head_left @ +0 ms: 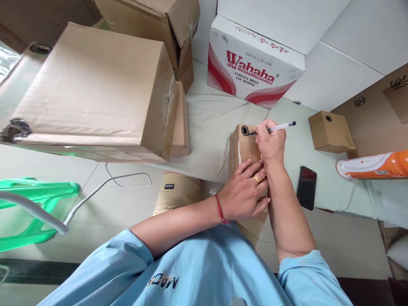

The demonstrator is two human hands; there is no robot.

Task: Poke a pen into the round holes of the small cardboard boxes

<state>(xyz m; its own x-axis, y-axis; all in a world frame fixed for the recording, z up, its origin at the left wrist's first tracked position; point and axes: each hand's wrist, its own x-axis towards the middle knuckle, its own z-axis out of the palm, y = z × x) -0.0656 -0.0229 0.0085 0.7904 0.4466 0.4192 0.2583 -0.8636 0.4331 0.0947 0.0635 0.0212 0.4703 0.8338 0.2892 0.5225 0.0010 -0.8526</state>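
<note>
In my right hand point(270, 141) is a slim pen point(282, 126) with a pale barrel and a black end. Its tip points left, right beside a dark ring-shaped mark near the far end of a small brown cardboard box point(239, 142). My left hand point(245, 191) lies flat over the box's nearer part, fingers stretched out and touching its top. A gold ring sits on one finger and a red cord circles the wrist. Both hands cover much of the box's top.
A large carton point(95, 85) stands at left, another carton point(143, 21) behind it. A white Wahaha box point(255, 63) is at the back. Right are a phone point(307, 188), a small box point(331, 131) and an orange-white cylinder point(372, 165). A green stool point(35, 195) stands lower left.
</note>
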